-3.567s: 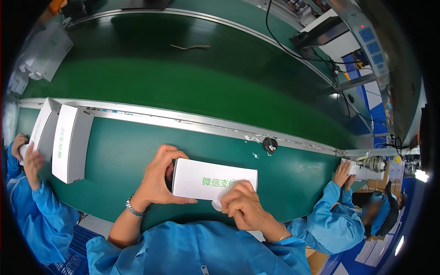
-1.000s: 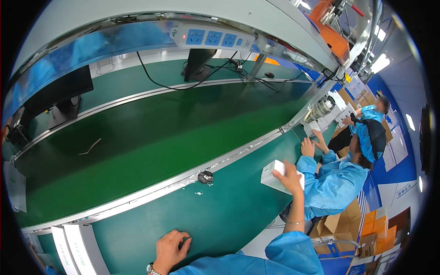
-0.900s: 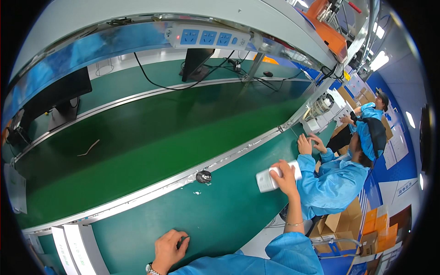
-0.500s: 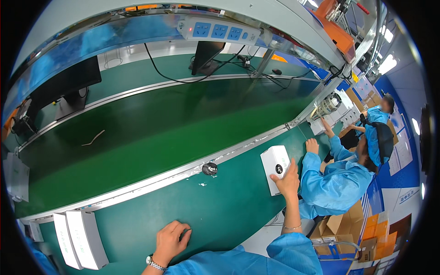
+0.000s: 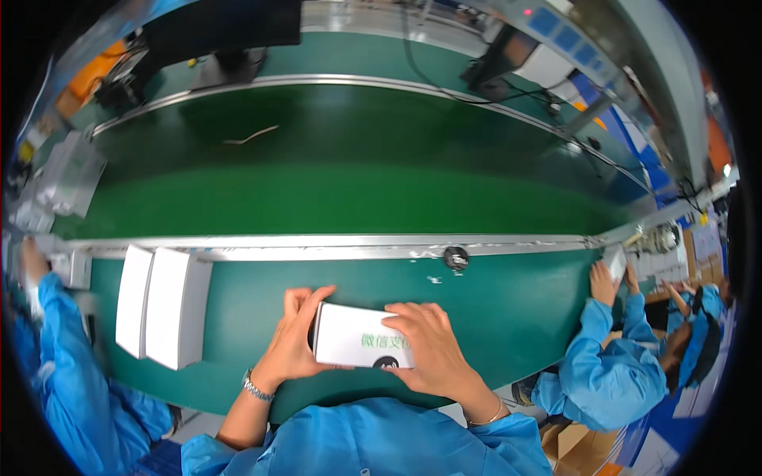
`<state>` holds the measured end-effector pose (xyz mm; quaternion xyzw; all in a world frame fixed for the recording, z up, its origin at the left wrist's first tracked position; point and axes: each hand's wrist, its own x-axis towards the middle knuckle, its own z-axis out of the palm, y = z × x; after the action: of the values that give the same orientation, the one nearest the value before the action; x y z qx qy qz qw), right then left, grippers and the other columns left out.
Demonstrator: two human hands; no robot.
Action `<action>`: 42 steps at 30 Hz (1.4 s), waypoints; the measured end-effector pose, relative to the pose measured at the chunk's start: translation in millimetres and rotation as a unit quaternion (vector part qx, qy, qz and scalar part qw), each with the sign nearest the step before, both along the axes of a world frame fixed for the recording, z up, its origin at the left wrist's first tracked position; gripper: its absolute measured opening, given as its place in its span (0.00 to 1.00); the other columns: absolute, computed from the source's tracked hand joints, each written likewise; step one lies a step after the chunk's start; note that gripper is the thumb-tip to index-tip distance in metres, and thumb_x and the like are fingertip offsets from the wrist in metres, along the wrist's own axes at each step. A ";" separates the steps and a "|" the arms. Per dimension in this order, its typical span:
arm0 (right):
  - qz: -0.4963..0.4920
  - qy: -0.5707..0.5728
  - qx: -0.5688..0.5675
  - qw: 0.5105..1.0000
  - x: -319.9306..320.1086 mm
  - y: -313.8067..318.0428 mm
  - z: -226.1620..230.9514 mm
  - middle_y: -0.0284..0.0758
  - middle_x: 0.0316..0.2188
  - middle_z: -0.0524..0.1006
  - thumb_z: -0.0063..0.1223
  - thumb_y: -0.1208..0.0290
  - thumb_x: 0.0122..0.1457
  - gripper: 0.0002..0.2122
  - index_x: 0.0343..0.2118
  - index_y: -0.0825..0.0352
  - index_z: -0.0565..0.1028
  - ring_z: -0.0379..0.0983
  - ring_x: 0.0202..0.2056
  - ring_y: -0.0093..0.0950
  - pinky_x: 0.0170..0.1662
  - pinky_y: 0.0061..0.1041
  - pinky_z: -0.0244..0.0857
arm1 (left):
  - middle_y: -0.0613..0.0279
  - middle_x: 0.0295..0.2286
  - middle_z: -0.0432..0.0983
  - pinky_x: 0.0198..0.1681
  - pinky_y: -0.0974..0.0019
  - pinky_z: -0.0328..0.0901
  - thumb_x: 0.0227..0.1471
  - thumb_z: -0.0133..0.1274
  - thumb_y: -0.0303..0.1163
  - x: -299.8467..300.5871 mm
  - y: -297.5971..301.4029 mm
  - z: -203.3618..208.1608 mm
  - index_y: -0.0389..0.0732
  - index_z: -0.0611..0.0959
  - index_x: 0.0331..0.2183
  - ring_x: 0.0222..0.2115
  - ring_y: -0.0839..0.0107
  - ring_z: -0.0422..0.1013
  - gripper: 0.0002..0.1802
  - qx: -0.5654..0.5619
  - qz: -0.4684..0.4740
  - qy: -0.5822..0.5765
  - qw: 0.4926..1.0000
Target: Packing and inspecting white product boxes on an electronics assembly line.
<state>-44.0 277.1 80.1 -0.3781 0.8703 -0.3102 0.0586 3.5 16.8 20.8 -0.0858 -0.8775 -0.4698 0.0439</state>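
A white box (image 5: 349, 332) with green print and a round black sticker is held level in front of my body, over the near bench. My left hand (image 5: 290, 341), with a metal watch on the wrist, grips its left end. Around the right end are the fingers of my right hand (image 5: 436, 349), which hide part of the print. Beyond the box, near the metal rail, lies a round black roll (image 5: 456, 258), seemingly of stickers. Two more white boxes, one (image 5: 133, 305) beside the other (image 5: 176, 309), stand close together to the left.
A metal rail (image 5: 341, 244) parts the near bench from a green belt (image 5: 357, 190). On the right a co-worker (image 5: 611, 373) handles a white box; another co-worker's blue sleeve (image 5: 71, 341) shows at left. White boxes (image 5: 71, 174) are stacked at the belt's left end.
My right hand has brought the white box from the right to the middle. My left hand has taken hold of its other end. The view has swung left.
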 end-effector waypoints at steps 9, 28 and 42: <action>-0.055 0.074 -0.007 0.996 20.4 -13.0 -7.6 0.28 0.33 0.77 0.69 0.68 0.52 0.09 0.35 0.61 0.80 0.72 0.34 0.29 0.50 0.37 0.58 | 0.56 0.41 0.66 0.39 0.60 0.72 0.25 0.81 0.39 6.4 -13.1 -29.1 0.45 0.75 0.51 0.38 0.58 0.74 0.49 0.078 0.033 0.001 0.996; -0.043 0.103 0.076 0.991 28.8 -31.0 -11.0 0.35 0.34 0.73 0.62 0.76 0.52 0.10 0.36 0.64 0.73 0.69 0.37 0.36 0.49 0.43 0.57 | 0.57 0.38 0.70 0.35 0.58 0.72 0.24 0.77 0.34 10.6 -11.8 -27.4 0.46 0.75 0.49 0.34 0.54 0.75 0.45 0.073 0.059 0.019 0.995; -0.025 0.104 -0.118 0.987 19.5 -26.2 -28.4 0.29 0.31 0.79 0.59 0.80 0.55 0.07 0.35 0.61 0.75 0.72 0.35 0.34 0.53 0.39 0.59 | 0.59 0.37 0.70 0.35 0.59 0.72 0.23 0.81 0.44 7.7 -12.0 -27.5 0.45 0.75 0.49 0.34 0.58 0.76 0.48 0.068 0.060 0.017 0.996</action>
<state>-24.6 250.9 51.7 -0.3906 0.8382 -0.3710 -0.0848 11.2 4.8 -6.7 -0.0375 -0.8464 -0.5231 0.0926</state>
